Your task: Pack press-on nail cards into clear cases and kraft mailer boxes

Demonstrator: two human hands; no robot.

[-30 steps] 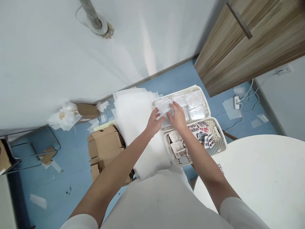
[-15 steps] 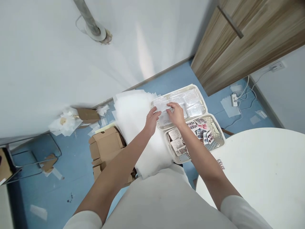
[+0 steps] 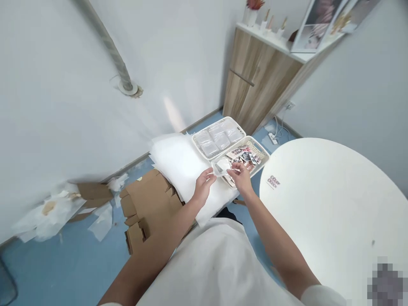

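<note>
The left hand (image 3: 203,187) and right hand (image 3: 241,177) are pinching a clear packet (image 3: 222,165) between them; card basket (image 3: 255,158) lying at two o'clock.

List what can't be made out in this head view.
- Contents of the clear packet held between left hand and right hand: too small, see-through.
- Print on the cards in the near basket: too small.
- Bottom right corner of the round table: covered by a pixelated patch.
- Framed pictures on the cabinet: cut off by the top edge.
</note>
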